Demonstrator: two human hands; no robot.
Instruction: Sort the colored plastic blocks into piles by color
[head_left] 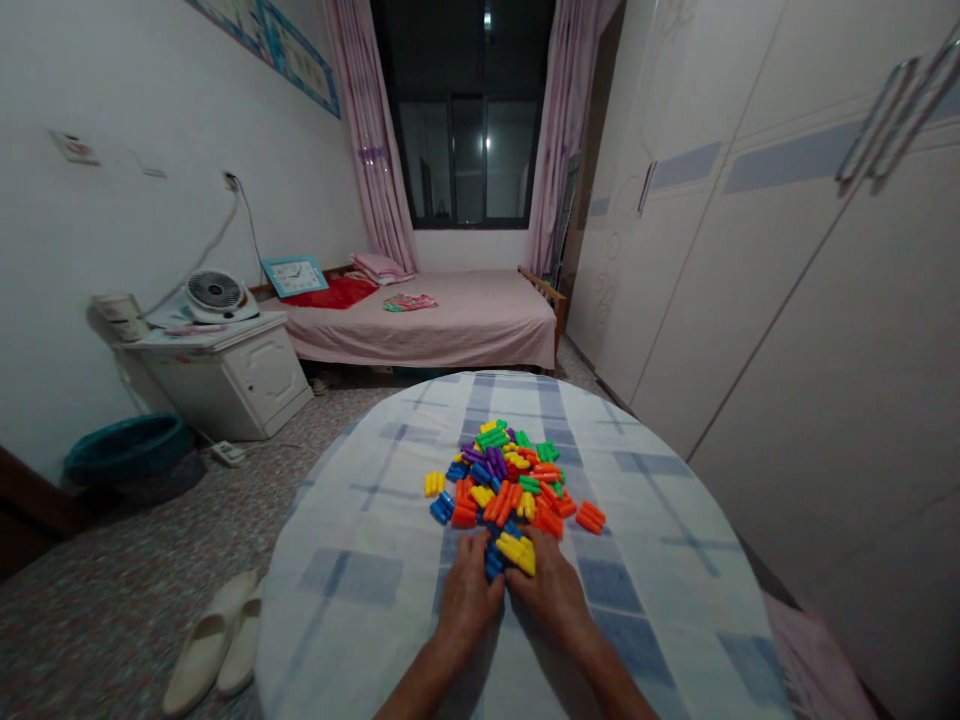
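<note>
A heap of plastic building blocks (496, 463) in orange, yellow, blue, green, purple and red lies on the round table. At its near edge, my right hand (553, 590) has its thumb and fingers closed around a yellow building block (517, 552). Close beside it, my left hand (466, 590) is closed against a blue building block (493, 562), which sits partly under the yellow one. The fingertips of both hands are partly hidden, and I cannot tell whether the two blocks are joined.
A blue-and-white checked tablecloth (337, 640) covers the table. Beyond stands a bed (480, 320). On the left are a white cabinet (262, 375) with a fan (215, 292), a teal bin (127, 450) and slippers (202, 650). A wardrobe (750, 250) lines the right side.
</note>
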